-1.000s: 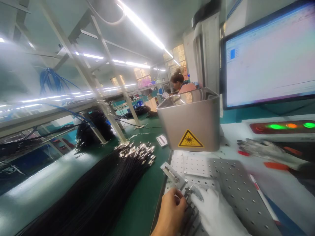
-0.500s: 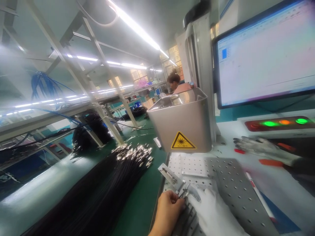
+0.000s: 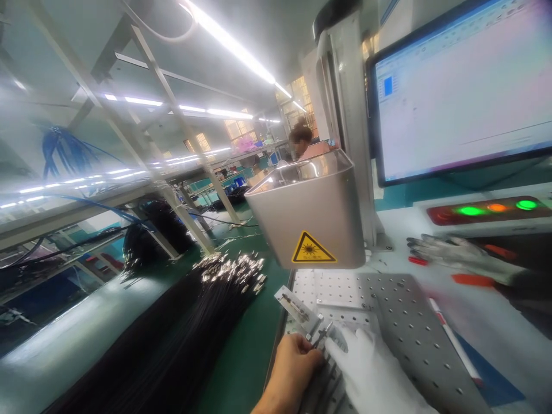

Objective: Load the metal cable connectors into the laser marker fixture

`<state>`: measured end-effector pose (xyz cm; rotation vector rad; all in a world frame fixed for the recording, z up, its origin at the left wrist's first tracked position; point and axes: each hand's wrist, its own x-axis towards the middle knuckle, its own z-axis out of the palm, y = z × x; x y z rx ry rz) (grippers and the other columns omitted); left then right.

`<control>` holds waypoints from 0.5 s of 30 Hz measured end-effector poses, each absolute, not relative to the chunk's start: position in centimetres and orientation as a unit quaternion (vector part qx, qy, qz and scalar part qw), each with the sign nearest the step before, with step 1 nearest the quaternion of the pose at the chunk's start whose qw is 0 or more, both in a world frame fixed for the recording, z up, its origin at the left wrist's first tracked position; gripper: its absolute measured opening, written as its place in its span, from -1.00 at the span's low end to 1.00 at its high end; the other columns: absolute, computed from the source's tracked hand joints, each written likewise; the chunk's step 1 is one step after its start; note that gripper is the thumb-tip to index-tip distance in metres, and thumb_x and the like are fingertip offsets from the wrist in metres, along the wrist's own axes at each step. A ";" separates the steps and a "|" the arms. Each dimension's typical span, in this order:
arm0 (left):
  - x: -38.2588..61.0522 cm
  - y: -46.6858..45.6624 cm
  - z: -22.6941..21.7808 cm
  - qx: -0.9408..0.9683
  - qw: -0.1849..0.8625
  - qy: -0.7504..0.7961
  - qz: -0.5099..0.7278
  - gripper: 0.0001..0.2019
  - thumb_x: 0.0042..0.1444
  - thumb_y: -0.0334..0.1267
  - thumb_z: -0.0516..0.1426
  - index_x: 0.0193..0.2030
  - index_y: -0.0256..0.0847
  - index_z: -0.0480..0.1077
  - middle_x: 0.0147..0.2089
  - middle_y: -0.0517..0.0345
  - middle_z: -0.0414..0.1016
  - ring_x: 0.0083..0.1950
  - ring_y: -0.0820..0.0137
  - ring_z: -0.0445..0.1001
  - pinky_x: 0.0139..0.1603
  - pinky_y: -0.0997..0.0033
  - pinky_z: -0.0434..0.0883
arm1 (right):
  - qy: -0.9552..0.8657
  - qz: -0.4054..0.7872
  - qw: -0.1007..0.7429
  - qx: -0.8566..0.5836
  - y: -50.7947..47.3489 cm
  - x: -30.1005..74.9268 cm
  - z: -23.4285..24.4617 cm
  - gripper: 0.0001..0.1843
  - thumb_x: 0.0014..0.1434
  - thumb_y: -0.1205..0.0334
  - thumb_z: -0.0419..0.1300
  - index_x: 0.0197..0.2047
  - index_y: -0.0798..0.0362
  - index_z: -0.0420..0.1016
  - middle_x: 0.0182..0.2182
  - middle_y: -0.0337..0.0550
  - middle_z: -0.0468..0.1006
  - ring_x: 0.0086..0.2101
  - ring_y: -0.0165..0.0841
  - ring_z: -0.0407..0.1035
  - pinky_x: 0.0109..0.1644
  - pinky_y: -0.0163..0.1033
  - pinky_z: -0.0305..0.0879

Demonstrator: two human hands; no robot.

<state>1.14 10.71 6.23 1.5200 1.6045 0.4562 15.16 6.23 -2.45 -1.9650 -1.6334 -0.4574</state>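
Observation:
My bare left hand [image 3: 291, 368] is curled at the near edge of a perforated metal plate [image 3: 401, 322], its fingertips pinched on the metal tips of black cables [image 3: 323, 382] that lie in a row under both hands. Beside it my right hand [image 3: 371, 374], in a white glove, rests on the same cables with a finger stretched toward a small metal jig [image 3: 302, 313]. Above the plate hangs a beige laser head [image 3: 310, 213] with a yellow warning sticker.
A thick bundle of black cables with shiny metal ends [image 3: 207, 310] lies on the green bench at left. A monitor [image 3: 461, 92], a panel with lit buttons [image 3: 491, 210], a spare glove [image 3: 457, 253] and a pen [image 3: 452, 339] are at right. Another person [image 3: 302, 144] works farther back.
The camera has drifted, so everything slid slightly left and up. Both hands stay on the cable ends near the jig, with hardly any shift.

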 end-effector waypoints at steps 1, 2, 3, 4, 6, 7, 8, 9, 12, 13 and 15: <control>1.2 10.6 6.4 0.597 0.443 0.644 0.181 -0.87 -0.03 -0.39 0.16 -0.34 -0.30 0.26 -0.50 0.22 0.21 -0.50 0.55 0.13 -0.50 0.52 0.03 | -0.618 -0.158 0.268 -0.722 6.4 15.1 -2.7 -0.33 -0.04 0.40 -0.08 -0.01 -0.61 0.23 0.05 -0.51 0.19 -0.18 -0.80 -0.27 -0.07 -0.38 -0.60; 1.3 10.5 6.7 0.589 0.455 0.645 0.174 -0.88 -0.01 -0.41 0.15 -0.35 -0.30 0.23 -0.53 0.24 0.18 -0.53 0.57 0.10 -0.51 0.53 0.01 | -0.623 -0.150 0.270 -0.719 6.4 15.0 -2.7 -0.32 -0.05 0.42 -0.08 -0.01 -0.60 0.23 0.05 -0.52 0.19 -0.18 -0.79 -0.27 -0.07 -0.34 -0.64; 1.5 10.3 7.0 0.583 0.465 0.645 0.170 -0.88 0.02 -0.42 0.13 -0.37 -0.30 0.21 -0.55 0.26 0.15 -0.55 0.59 0.07 -0.53 0.54 0.00 | -0.617 -0.143 0.272 -0.725 6.4 14.9 -2.6 -0.33 -0.06 0.43 -0.10 -0.03 -0.58 0.24 0.05 -0.53 0.20 -0.17 -0.80 -0.27 -0.06 -0.32 -0.65; 1.6 10.1 7.3 0.577 0.474 0.642 0.170 -0.88 0.05 -0.43 0.12 -0.38 -0.30 0.19 -0.57 0.28 0.13 -0.57 0.61 0.04 -0.54 0.55 -0.02 | -0.605 -0.137 0.275 -0.735 6.4 14.8 -2.3 -0.34 -0.06 0.45 -0.11 -0.05 -0.56 0.26 0.05 -0.53 0.20 -0.16 -0.80 -0.27 -0.06 -0.31 -0.64; 1.8 9.8 8.1 0.562 0.498 0.635 0.182 -0.86 0.10 -0.42 0.09 -0.40 -0.30 0.16 -0.61 0.30 0.08 -0.60 0.63 -0.02 -0.56 0.57 -0.06 | -0.578 -0.131 0.277 -0.756 6.1 14.4 -1.6 -0.34 -0.05 0.47 -0.13 -0.07 -0.54 0.27 0.05 -0.53 0.20 -0.14 -0.82 -0.26 -0.06 -0.31 -0.62; 1.8 9.7 8.4 0.554 0.513 0.628 0.189 -0.85 0.11 -0.42 0.09 -0.40 -0.29 0.15 -0.62 0.31 0.06 -0.61 0.64 -0.05 -0.57 0.57 -0.08 | -0.580 -0.134 0.280 -0.753 6.0 14.3 -1.4 -0.34 -0.04 0.47 -0.13 -0.06 -0.54 0.27 0.05 -0.50 0.20 -0.15 -0.82 -0.28 -0.05 -0.31 -0.61; 1.9 9.6 8.7 0.549 0.528 0.617 0.195 -0.84 0.12 -0.41 0.09 -0.41 -0.29 0.14 -0.63 0.32 0.05 -0.62 0.65 -0.07 -0.58 0.57 -0.10 | -0.588 -0.137 0.282 -0.746 5.9 14.3 -1.2 -0.34 -0.03 0.45 -0.12 -0.04 -0.54 0.26 0.04 -0.45 0.20 -0.17 -0.83 -0.30 -0.04 -0.30 -0.61; 1.9 9.5 8.9 0.546 0.541 0.610 0.192 -0.83 0.13 -0.42 0.08 -0.43 -0.29 0.13 -0.64 0.32 0.03 -0.62 0.65 -0.09 -0.59 0.57 -0.12 | -0.597 -0.137 0.284 -0.738 5.9 14.3 -1.1 -0.35 -0.02 0.43 -0.11 -0.01 -0.53 0.25 0.03 -0.40 0.20 -0.19 -0.83 -0.31 -0.03 -0.30 -0.61; 1.9 9.8 8.8 0.554 0.542 0.611 0.165 -0.80 0.14 -0.45 0.06 -0.46 -0.28 0.12 -0.66 0.33 0.01 -0.64 0.65 -0.10 -0.60 0.56 -0.13 | -0.614 -0.121 0.283 -0.727 5.8 14.8 -1.4 -0.43 0.02 0.34 -0.07 0.00 -0.52 0.26 0.00 -0.31 0.19 -0.21 -0.82 -0.34 -0.02 -0.32 -0.60; 1.9 10.0 8.5 0.555 0.534 0.617 0.161 -0.81 0.14 -0.46 0.06 -0.46 -0.28 0.12 -0.66 0.34 0.00 -0.64 0.65 -0.10 -0.60 0.56 -0.12 | -0.617 -0.114 0.279 -0.727 5.8 15.1 -1.5 -0.44 0.03 0.31 -0.07 0.01 -0.53 0.25 0.01 -0.31 0.18 -0.21 -0.82 -0.33 -0.02 -0.34 -0.60; 1.7 10.3 7.7 0.552 0.525 0.624 0.174 -0.83 0.12 -0.45 0.07 -0.43 -0.27 0.13 -0.65 0.34 0.01 -0.63 0.64 -0.10 -0.59 0.55 -0.11 | -0.636 -0.099 0.264 -0.718 5.6 15.8 -1.7 -0.45 0.07 0.27 -0.07 0.04 -0.57 0.20 0.03 -0.33 0.17 -0.19 -0.82 -0.31 -0.03 -0.38 -0.59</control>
